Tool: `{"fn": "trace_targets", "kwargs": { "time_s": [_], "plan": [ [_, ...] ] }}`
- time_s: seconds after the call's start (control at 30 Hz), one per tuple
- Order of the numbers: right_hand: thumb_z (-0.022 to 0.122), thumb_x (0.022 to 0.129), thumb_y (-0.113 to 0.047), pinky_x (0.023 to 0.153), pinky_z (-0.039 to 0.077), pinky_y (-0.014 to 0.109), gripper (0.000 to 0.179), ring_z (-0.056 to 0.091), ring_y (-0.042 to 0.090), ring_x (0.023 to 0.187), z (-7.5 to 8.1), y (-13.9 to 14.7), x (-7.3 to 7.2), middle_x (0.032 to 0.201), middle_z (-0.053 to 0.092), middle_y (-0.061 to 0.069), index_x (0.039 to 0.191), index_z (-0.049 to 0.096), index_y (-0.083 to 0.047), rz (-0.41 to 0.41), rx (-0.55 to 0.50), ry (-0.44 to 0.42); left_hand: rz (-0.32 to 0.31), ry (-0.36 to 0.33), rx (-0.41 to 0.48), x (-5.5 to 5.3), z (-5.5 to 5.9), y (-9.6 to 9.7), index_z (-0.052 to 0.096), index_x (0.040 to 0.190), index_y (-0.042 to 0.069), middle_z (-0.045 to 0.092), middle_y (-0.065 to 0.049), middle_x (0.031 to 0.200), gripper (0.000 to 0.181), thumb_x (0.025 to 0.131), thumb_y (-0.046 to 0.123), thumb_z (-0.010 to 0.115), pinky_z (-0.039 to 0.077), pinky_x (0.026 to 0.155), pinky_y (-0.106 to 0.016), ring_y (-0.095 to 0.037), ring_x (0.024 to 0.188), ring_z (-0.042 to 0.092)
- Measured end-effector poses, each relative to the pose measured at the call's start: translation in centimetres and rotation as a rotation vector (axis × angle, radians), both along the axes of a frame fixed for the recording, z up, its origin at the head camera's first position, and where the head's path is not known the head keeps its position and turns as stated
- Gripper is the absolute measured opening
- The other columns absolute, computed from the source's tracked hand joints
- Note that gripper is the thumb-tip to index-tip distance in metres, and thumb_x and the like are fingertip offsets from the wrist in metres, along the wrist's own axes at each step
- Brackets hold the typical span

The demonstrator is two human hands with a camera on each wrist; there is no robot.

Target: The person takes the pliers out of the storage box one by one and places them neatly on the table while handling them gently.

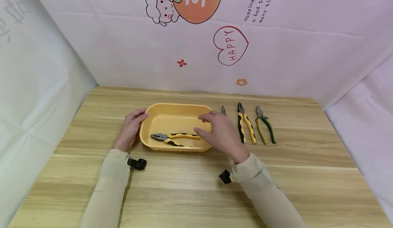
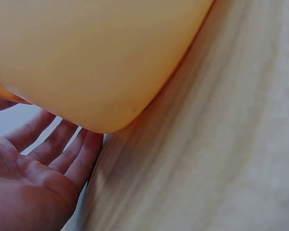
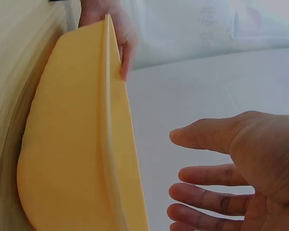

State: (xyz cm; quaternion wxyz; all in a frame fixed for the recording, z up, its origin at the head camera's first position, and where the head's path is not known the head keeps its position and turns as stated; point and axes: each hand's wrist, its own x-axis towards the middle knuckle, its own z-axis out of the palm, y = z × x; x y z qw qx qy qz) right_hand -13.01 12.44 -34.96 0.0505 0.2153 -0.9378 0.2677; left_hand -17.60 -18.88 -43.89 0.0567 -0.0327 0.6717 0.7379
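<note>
A yellow plastic basin (image 1: 176, 110) stands on the table, with a pair of pliers (image 1: 182, 136) lying inside along its near wall; their handles are yellow and black. At the basin's left end, my left hand (image 1: 128, 130) grips the rim, its thumb over the edge and its fingers against the outer wall (image 2: 101, 62). My right hand (image 1: 222, 132) hovers over the basin's right end with fingers spread and nothing held. In the right wrist view its thumb and fingers (image 3: 207, 195) stand apart from the basin wall (image 3: 67, 130).
Right of the basin lie yellow-and-black pliers (image 1: 241, 119) and pliers with green and beige handles (image 1: 266, 125). Another plier tip (image 1: 223, 110) shows beyond my right hand, its rest hidden. A printed white cloth (image 1: 276, 61) hangs behind the wooden table (image 1: 178, 194).
</note>
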Motion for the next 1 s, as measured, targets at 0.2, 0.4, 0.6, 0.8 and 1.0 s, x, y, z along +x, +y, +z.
{"fn": "trace_targets", "kwargs": {
  "time_s": [0.2,0.4,0.6,0.8,1.0],
  "plan": [
    [0.079,0.091,-0.03,0.079,0.056,0.041,0.04,0.067,0.03,0.098,-0.6,-1.5,-0.4,0.11,0.068,0.01,0.121,0.073,-0.004,0.019,-0.004,-0.053,0.003,-0.001,-0.002,-0.2,-0.1,-0.1,0.049,0.144,-0.008,0.061,-0.001,0.122,0.049,0.106,0.021,0.058,0.056,0.087,-0.02,-0.008,0.103,0.065],
    [0.078,0.091,-0.03,0.087,0.053,0.044,0.043,0.065,0.03,0.104,-1.7,-2.7,-1.1,0.116,0.067,0.01,0.125,0.071,-0.005,0.025,-0.019,-0.132,-0.004,-0.009,-0.014,-0.3,-0.1,-0.1,0.049,0.144,-0.007,0.059,-0.008,0.129,0.05,0.105,0.024,0.058,0.055,0.088,-0.02,-0.008,0.104,0.064],
    [0.084,0.087,-0.03,0.089,0.055,0.044,0.049,0.062,0.031,0.108,-2.9,-3.5,-1.5,0.121,0.065,0.012,0.126,0.071,-0.004,0.034,-0.012,-0.149,0.0,-0.016,-0.021,-0.3,0.0,0.0,0.05,0.144,-0.007,0.059,-0.007,0.128,0.049,0.106,0.023,0.057,0.056,0.088,-0.02,-0.008,0.104,0.064],
    [0.084,0.086,-0.034,0.091,0.054,0.043,0.053,0.06,0.029,0.11,-3.9,-3.6,-1.7,0.122,0.063,0.011,0.128,0.07,-0.006,0.035,0.029,-0.171,0.003,-0.011,-0.017,-0.2,0.0,0.0,0.05,0.143,-0.008,0.061,-0.001,0.121,0.049,0.105,0.023,0.058,0.056,0.086,-0.02,-0.007,0.102,0.065],
    [0.084,0.085,-0.04,0.092,0.053,0.043,0.058,0.06,0.028,0.111,-4.5,-3.5,-1.8,0.124,0.063,0.01,0.131,0.068,-0.008,0.051,0.059,-0.197,0.003,-0.01,-0.015,-0.2,0.0,0.0,0.05,0.144,-0.007,0.061,-0.002,0.122,0.049,0.106,0.023,0.058,0.056,0.086,-0.02,-0.008,0.103,0.065]
  ]
}}
